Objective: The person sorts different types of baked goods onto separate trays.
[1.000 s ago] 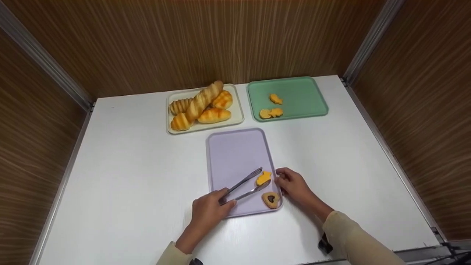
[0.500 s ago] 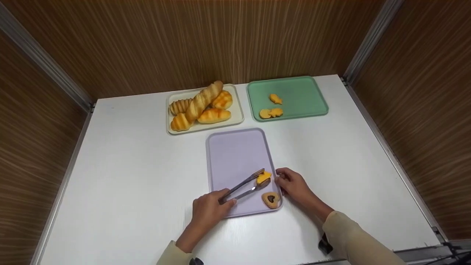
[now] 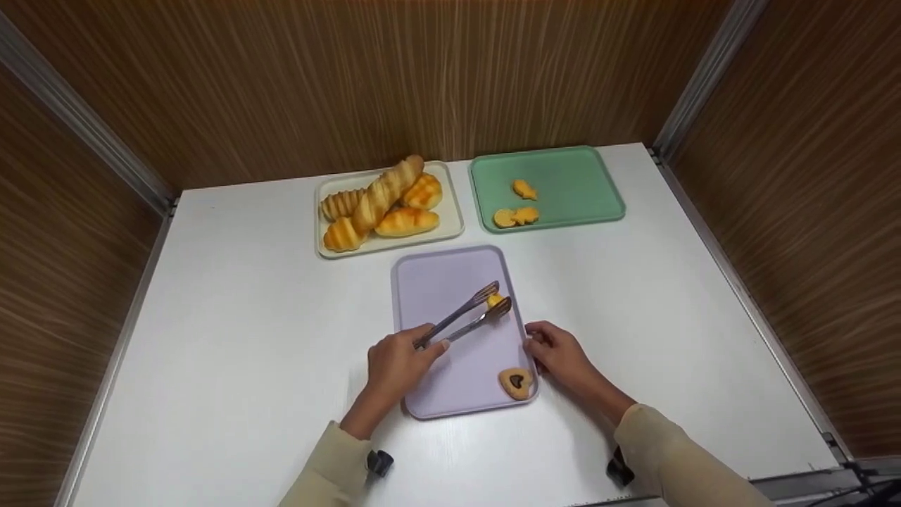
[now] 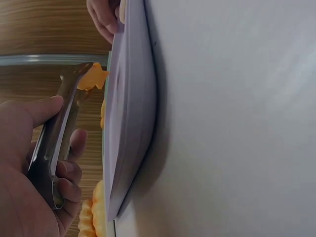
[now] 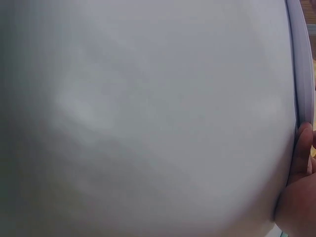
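My left hand (image 3: pixel 396 362) holds metal tongs (image 3: pixel 456 321), thumb on one arm and fingers round the other. Between the tong tips is a small yellow-orange cookie (image 4: pixel 93 77), fish-like or star-like in outline, raised over the lilac tray (image 3: pixel 442 285). At that tray's right rim my right hand (image 3: pixel 563 354) pinches the edge; in the right wrist view its fingers (image 5: pixel 303 148) lie against the outer side. A heart-shaped cookie (image 3: pixel 516 383) with a dark heart centre lies in the tray's near right corner.
Behind, a cream tray (image 3: pixel 452 201) bears several bread loaves (image 3: pixel 391 193). To its right, a green tray (image 3: pixel 570 186) holds a fish-shaped cookie (image 3: pixel 524 189) and two more small cookies (image 3: pixel 515 217) side by side. Wood-grain panels (image 3: pixel 450 77) enclose the white table (image 3: pixel 232 303).
The tongs have closed on the yellow cookie and lifted it from the lilac tray. My left hand has moved up and away from me with it. The right hand stays at the rim.
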Demonstrator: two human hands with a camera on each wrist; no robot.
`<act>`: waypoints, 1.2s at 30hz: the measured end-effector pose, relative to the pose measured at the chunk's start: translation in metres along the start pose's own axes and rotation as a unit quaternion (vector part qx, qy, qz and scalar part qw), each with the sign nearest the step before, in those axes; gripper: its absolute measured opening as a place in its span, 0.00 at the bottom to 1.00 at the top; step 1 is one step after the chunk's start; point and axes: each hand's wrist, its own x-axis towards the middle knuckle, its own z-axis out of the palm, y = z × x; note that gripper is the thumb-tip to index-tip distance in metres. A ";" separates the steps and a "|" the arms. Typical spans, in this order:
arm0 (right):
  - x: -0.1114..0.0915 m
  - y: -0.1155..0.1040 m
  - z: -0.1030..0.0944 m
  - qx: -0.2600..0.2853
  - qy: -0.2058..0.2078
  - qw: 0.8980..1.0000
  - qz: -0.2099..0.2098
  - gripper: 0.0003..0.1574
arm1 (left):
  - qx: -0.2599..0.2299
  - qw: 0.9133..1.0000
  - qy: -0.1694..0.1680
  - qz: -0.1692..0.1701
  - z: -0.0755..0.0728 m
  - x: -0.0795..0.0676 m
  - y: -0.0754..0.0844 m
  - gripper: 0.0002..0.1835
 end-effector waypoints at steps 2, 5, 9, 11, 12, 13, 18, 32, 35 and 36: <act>0.000 0.000 0.000 0.003 -0.001 1.000 -0.004 0.20 | -0.004 1.000 0.004 -0.008 -0.001 0.012 0.000 0.19; 0.000 0.001 -0.001 0.005 -0.002 1.000 -0.011 0.20 | -0.008 1.000 0.012 -0.013 -0.001 0.030 0.000 0.20; 0.000 0.001 0.000 0.009 0.002 1.000 -0.008 0.19 | -0.012 1.000 0.025 -0.006 0.000 0.052 0.001 0.18; 0.001 0.001 0.000 0.008 0.005 1.000 -0.003 0.19 | -0.014 0.999 0.030 -0.002 0.001 0.064 0.002 0.17; 0.001 0.000 0.000 0.008 0.006 1.000 -0.002 0.19 | -0.012 0.999 0.032 -0.002 0.001 0.070 0.003 0.17; 0.001 0.000 0.001 0.009 0.006 1.000 -0.001 0.19 | -0.011 0.999 0.035 -0.004 0.001 0.076 0.004 0.16; 0.001 0.000 0.002 0.003 0.011 1.000 -0.001 0.19 | -0.013 0.998 0.049 -0.024 0.005 0.110 0.009 0.16; -0.003 0.002 0.003 -0.009 0.036 0.999 -0.007 0.18 | -0.038 0.996 0.043 -0.065 0.040 0.186 0.032 0.15; -0.003 0.002 0.005 -0.019 0.042 0.999 -0.015 0.17 | -0.042 0.995 0.038 -0.076 0.047 0.196 0.034 0.17; -0.002 0.002 0.006 -0.024 0.042 0.999 -0.018 0.17 | -0.044 0.995 0.038 -0.081 0.049 0.198 0.034 0.17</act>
